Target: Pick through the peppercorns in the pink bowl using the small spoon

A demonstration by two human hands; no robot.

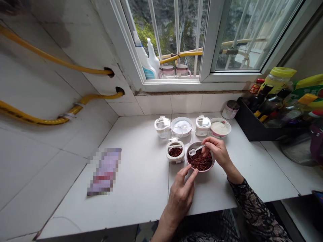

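My right hand (216, 151) pinches the handle of a small white spoon (193, 152) over a bowl (213, 165) of dark red-brown peppercorn-like grains (202, 163). A few grains sit in the spoon's scoop. My left hand (182, 191) is at the bowl's near left rim, fingers apart, with fingertips touching the rim. Left of the bowl stands an open clear jar (175, 158) with a white collar, its lid flipped back, partly filled with the same grains.
Behind are two closed jars (162, 125) (203, 125), a bowl of white granules (182, 125) and a bowl of paler powder (220, 127). A black bottle box (252, 129) stands right, near a dark-lidded jar (230, 109). A purple packet (106, 171) lies left.
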